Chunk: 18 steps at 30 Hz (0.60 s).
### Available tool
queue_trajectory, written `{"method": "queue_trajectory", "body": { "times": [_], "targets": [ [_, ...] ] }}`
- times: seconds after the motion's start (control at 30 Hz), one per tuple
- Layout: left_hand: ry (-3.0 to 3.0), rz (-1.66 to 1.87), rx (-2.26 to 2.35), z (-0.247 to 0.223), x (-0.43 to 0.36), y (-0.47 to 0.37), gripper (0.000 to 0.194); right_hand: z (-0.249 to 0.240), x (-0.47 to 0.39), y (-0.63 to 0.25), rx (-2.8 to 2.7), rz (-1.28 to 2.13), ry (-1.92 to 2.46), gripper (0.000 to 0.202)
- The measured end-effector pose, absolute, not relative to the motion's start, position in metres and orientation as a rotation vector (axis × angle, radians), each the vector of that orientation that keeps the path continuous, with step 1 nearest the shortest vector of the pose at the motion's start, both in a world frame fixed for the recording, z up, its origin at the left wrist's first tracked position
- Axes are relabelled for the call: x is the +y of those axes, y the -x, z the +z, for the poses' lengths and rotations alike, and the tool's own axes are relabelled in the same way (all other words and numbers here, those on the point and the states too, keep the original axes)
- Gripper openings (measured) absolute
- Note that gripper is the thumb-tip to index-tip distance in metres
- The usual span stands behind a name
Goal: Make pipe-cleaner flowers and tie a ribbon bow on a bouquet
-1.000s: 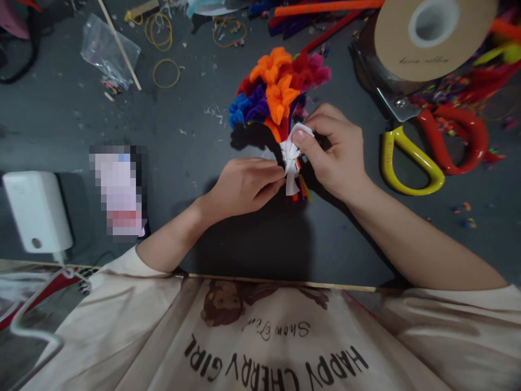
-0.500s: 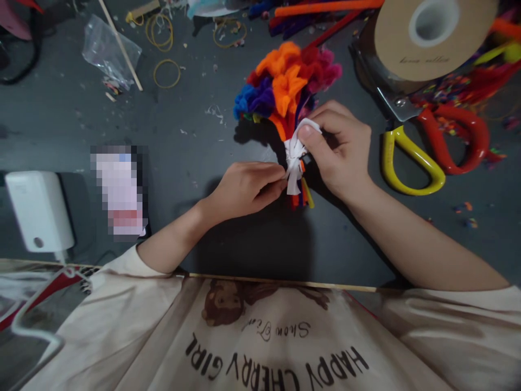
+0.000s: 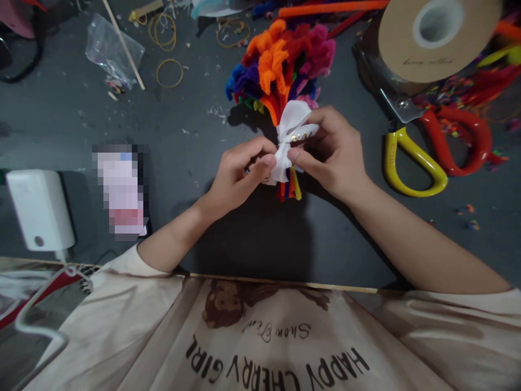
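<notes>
A small bouquet of fuzzy flowers (image 3: 271,60) in orange, red, blue, purple and pink lies above the dark table, its short stems pointing toward me. A white ribbon (image 3: 293,117) with gold lettering is tied around the stems in a bow. My left hand (image 3: 244,171) pinches the ribbon on the left side of the knot, thumb on top. At the right of the knot my right hand (image 3: 334,152) is closed on the ribbon, with its thumb near the knot and its fingers behind a loop.
Scissors (image 3: 415,163) with yellow and red handles lie at the right, below a ribbon spool (image 3: 391,43). On the left are a blurred phone (image 3: 122,190), a white power bank (image 3: 40,209), a plastic bag (image 3: 109,49), a stick and rubber bands.
The bouquet has shifted slightly left and tilted. The ribbon's loops now stand out more openly. My right thumb has moved down toward the knot, and my left hand has risen slightly.
</notes>
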State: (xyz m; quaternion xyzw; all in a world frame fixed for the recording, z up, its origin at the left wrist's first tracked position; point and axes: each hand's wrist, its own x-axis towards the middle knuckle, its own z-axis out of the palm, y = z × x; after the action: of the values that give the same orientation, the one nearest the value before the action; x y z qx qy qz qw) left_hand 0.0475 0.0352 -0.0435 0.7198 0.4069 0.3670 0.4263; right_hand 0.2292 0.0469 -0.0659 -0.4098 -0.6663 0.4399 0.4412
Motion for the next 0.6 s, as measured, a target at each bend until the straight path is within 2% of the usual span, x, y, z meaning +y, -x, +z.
{"method": "queue_trajectory", "body": {
  "times": [0.2, 0.4, 0.6],
  "targets": [
    [-1.82, 1.031, 1.09, -0.051, 0.038, -0.05, 0.014, -0.052, 0.04, -0.225, -1.746, 0.992, 1.029, 0.014],
    [-1.866, 1.097, 1.172, -0.052, 0.036, -0.05, 0.008, -0.06, 0.034, -0.214, -1.347, 1.267, 1.001, 0.026],
    [-2.121, 1.127, 1.269, -0.043, 0.036, -0.049, 0.008, -0.063, 0.036, -0.217, -1.313, 1.372, 1.049, 0.03]
  ]
}}
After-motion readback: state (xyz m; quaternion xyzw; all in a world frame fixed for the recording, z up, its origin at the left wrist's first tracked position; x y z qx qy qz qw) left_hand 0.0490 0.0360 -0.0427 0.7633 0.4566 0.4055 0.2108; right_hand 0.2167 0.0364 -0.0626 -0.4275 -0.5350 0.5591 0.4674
